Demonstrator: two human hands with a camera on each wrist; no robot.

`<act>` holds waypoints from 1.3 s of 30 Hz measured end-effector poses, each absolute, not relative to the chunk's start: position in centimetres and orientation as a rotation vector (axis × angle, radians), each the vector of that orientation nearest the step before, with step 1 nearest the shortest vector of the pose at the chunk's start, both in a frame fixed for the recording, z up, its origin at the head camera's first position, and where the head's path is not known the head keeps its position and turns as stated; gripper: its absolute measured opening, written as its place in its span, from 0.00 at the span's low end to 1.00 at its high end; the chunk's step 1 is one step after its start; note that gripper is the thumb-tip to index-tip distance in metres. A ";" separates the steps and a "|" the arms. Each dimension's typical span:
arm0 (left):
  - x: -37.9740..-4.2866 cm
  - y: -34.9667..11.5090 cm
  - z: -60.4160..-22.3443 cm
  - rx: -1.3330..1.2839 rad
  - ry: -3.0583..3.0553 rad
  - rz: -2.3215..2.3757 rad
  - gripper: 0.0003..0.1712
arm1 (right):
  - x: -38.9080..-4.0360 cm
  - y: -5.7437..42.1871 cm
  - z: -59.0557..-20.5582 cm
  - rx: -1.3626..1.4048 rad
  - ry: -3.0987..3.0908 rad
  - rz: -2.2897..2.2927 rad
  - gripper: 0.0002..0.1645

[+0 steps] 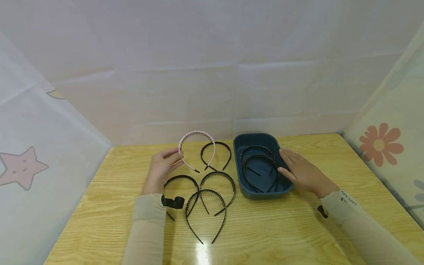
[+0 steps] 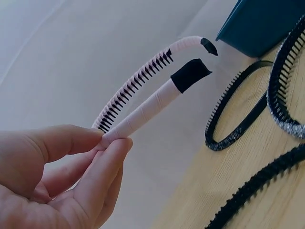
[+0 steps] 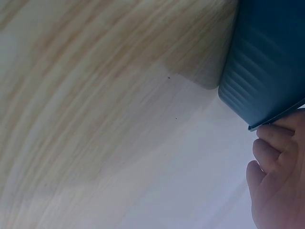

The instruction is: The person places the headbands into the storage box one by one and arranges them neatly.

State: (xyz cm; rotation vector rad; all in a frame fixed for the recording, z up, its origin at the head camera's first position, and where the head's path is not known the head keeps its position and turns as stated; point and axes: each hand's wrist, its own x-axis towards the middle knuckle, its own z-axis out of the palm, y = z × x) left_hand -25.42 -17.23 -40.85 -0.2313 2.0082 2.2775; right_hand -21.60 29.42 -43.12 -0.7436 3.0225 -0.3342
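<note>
My left hand [image 1: 164,163] pinches a pink headband [image 1: 196,133] between thumb and fingers, holding it up with its ends pointing down. In the left wrist view, black comb teeth line its inner side and black caps cover its ends [image 2: 190,75]. My right hand [image 1: 299,170] rests at the right rim of a dark blue plastic basket [image 1: 246,187], fingers fairly straight and thumb towards the inside. Seen from the right wrist, the fingers [image 3: 275,137] touch the basket's edge. Two dark headbands [image 1: 260,156] lie inside the basket.
Several black headbands lie left of the basket: one at the back [image 1: 215,143], a glittery one [image 1: 233,184], one by my left wrist [image 1: 180,176] and one in front [image 1: 206,190]. The wooden table [image 1: 265,228] meets a white cloth backdrop [image 1: 172,103] behind.
</note>
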 end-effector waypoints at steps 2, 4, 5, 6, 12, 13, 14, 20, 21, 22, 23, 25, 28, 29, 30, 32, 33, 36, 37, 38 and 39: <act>-25.4 -16.8 -40.8 -0.212 1.987 2.281 0.27 | -21.6 29.4 -43.1 -0.742 3.021 -0.331 0.44; -25.4 -16.3 -40.8 -0.190 1.973 2.280 0.27 | -21.6 29.4 -43.1 -0.739 3.019 -0.331 0.44; -25.4 -16.0 -40.8 -0.172 1.975 2.272 0.27 | -21.6 29.4 -43.1 -0.736 3.018 -0.332 0.44; -25.4 -15.8 -40.8 -0.155 1.970 2.270 0.26 | -21.6 29.4 -43.2 -0.734 3.017 -0.333 0.44; -25.2 -13.8 -40.6 -0.067 1.942 2.264 0.25 | -21.7 29.5 -43.4 -0.728 3.014 -0.337 0.45; -25.2 -13.5 -40.6 -0.057 1.932 2.269 0.25 | -21.7 29.5 -43.4 -0.728 3.014 -0.337 0.45; -25.1 -13.2 -40.5 -0.047 1.924 2.273 0.25 | -21.7 29.5 -43.4 -0.729 3.014 -0.336 0.45; -24.7 -11.2 -40.0 -0.008 1.888 2.286 0.26 | -21.6 29.4 -43.3 -0.737 3.019 -0.330 0.45; -24.6 -10.9 -39.9 -0.007 1.886 2.286 0.26 | -21.6 29.3 -43.2 -0.737 3.019 -0.332 0.44; -24.6 -10.6 -39.9 0.003 1.891 2.283 0.25 | -21.6 29.3 -43.2 -0.738 3.021 -0.331 0.44; -24.6 -10.2 -39.9 0.012 1.897 2.278 0.25 | -21.6 29.3 -43.1 -0.742 3.026 -0.335 0.44; -24.5 -9.5 -39.9 0.029 1.903 2.274 0.25 | -21.5 29.2 -43.0 -0.742 3.027 -0.342 0.44; -24.3 -8.4 -40.0 0.070 1.908 2.276 0.25 | -21.5 29.2 -43.0 -0.740 3.028 -0.345 0.44; -24.2 -8.0 -40.1 0.085 1.912 2.275 0.25 | -21.5 29.2 -43.0 -0.738 3.027 -0.345 0.44; -24.1 -7.6 -40.1 0.098 1.913 2.276 0.24 | -21.5 29.2 -43.1 -0.732 3.021 -0.343 0.44; -24.0 -6.8 -40.2 0.125 1.926 2.271 0.24 | -21.6 29.2 -43.2 -0.726 3.018 -0.339 0.45; -23.9 -6.4 -40.2 0.129 1.939 2.262 0.24 | -21.6 29.3 -43.2 -0.721 3.016 -0.335 0.45; -23.7 -5.2 -40.4 0.133 1.965 2.245 0.23 | -21.6 29.3 -43.2 -0.713 3.013 -0.330 0.45; -23.6 -4.8 -40.5 0.134 1.975 2.239 0.23 | -21.6 29.4 -43.3 -0.712 3.013 -0.329 0.45; -23.5 -4.4 -40.5 0.134 1.982 2.235 0.23 | -21.6 29.4 -43.3 -0.710 3.014 -0.329 0.45; -23.4 -4.0 -40.5 0.140 1.988 2.236 0.23 | -21.6 29.4 -43.3 -0.709 3.014 -0.328 0.45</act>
